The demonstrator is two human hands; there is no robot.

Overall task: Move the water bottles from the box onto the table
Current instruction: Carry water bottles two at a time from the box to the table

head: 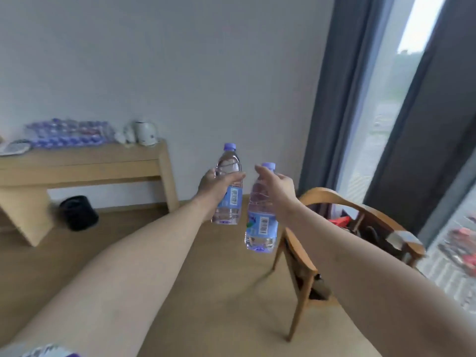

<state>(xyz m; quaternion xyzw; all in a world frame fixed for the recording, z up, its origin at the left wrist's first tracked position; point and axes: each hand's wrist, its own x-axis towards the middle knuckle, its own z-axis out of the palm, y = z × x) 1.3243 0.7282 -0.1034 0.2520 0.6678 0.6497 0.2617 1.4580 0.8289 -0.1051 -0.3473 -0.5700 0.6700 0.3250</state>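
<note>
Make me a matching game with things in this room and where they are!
Things:
1. kettle
2. black bin
3. bottle with the higher cap
4. wooden chair

Places:
A. in the left hand
B. on the floor under the table
C. on the tabletop by the wall
D. near the window, on the right

Pairs: 1-C, 2-B, 3-A, 4-D

Purple-capped clear bottles [228,186], black bin [78,213], grey curtains [327,94]

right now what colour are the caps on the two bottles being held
Light purple on both bottles, left and right; clear in the head view.
</note>
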